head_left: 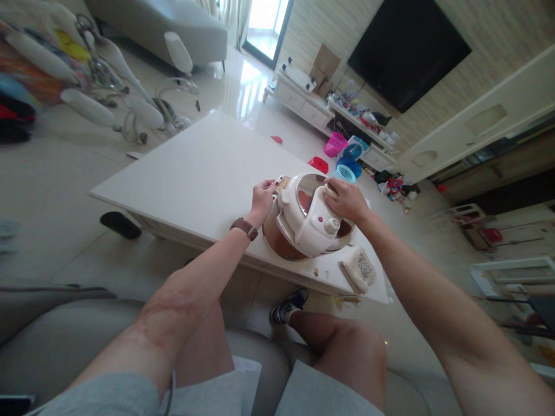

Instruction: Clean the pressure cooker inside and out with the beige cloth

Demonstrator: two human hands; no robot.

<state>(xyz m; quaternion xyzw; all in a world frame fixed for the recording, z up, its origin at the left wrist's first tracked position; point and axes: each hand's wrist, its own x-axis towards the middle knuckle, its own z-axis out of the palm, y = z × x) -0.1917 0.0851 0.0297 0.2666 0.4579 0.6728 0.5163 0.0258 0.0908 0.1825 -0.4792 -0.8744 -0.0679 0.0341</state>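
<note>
A cream pressure cooker [299, 215] with a shiny brown body stands near the close edge of the white table [191, 167]. Its lid [313, 230] has a red button, a round valve knob and a handle across the top, and sits on the pot slightly tilted. My right hand [346, 199] is closed around the lid's handle. At the cooker's left side, my left hand [263, 199] has its fingers closed on the side handle; the fingertips are partly hidden. A folded beige cloth [358, 269] with dark print lies right of the cooker.
Two small items lie by the table's front edge. A red box [318, 165], a pink basket [335, 144] and blue baskets [349, 164] are on the floor beyond. A TV cabinet [299, 98] lines the wall, and exercise equipment [130, 98] stands at the left.
</note>
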